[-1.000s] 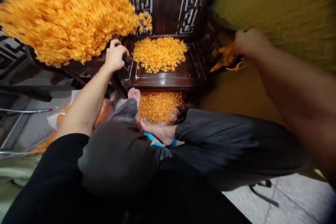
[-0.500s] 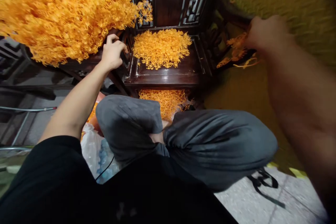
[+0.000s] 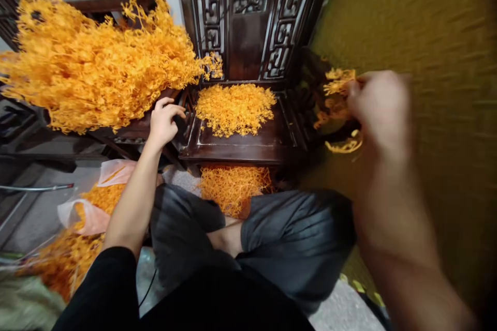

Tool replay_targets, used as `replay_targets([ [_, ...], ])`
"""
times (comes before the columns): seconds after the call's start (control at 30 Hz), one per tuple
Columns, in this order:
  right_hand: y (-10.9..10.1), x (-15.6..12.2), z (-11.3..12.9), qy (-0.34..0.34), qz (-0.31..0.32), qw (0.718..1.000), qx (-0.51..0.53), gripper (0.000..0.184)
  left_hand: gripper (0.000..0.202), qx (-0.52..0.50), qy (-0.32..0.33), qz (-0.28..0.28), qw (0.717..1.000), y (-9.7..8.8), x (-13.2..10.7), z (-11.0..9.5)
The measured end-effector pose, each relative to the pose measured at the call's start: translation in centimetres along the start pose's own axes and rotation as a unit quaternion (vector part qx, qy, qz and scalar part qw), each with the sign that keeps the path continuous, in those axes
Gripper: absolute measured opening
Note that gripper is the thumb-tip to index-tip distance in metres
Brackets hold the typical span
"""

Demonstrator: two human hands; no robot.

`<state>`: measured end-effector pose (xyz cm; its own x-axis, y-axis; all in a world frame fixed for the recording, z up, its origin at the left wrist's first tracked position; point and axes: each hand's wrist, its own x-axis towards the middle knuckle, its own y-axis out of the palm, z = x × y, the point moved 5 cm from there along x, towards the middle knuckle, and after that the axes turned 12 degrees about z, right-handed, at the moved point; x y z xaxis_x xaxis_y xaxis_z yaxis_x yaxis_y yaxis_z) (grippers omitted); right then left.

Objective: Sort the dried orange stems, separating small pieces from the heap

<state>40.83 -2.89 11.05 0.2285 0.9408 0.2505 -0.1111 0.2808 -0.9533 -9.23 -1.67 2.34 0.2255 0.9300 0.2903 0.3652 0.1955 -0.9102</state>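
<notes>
My right hand (image 3: 378, 108), blurred by motion, is closed around a small bunch of orange plastic sprigs (image 3: 339, 83); loose strands dangle below its fingers. My left hand (image 3: 166, 121) holds nothing that I can see. Its fingers are apart and loosely curved, beside the arm of a dark wooden chair and just below a large heap of orange sprigs (image 3: 101, 67). Between the hands, a smaller pile of orange sprigs (image 3: 236, 108) lies on the chair's seat (image 3: 248, 151).
Beneath the seat is a tangle of thin orange strands (image 3: 229, 189). On the floor at left, more orange pieces (image 3: 70, 258) spill beside a pinkish plastic bag (image 3: 91, 217). A carved chair back (image 3: 250, 46) rises ahead. A yellowish woven surface (image 3: 438, 88) fills the right side.
The view has tilted up and shifted, showing more floor at left. My right hand, with its sprigs, has turned and come slightly inward. My left hand stays by the chair arm.
</notes>
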Motion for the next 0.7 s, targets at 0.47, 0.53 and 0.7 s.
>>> replay_targets([
  [0.47,13.9,-13.8,5.8,-0.016,0.129,0.727,0.674,0.036,0.069,-0.451,0.051,0.144,0.879,8.7,-6.5,-19.5],
  [0.53,15.2,-15.5,5.3,0.013,0.140,0.721,0.679,0.036,0.071,-0.488,0.002,0.154,0.859,11.0,-7.1,-20.8],
  [0.7,17.6,-19.5,3.9,0.058,0.150,0.611,0.775,0.041,0.045,-0.497,-0.080,0.058,0.862,12.6,-6.5,-18.4],
])
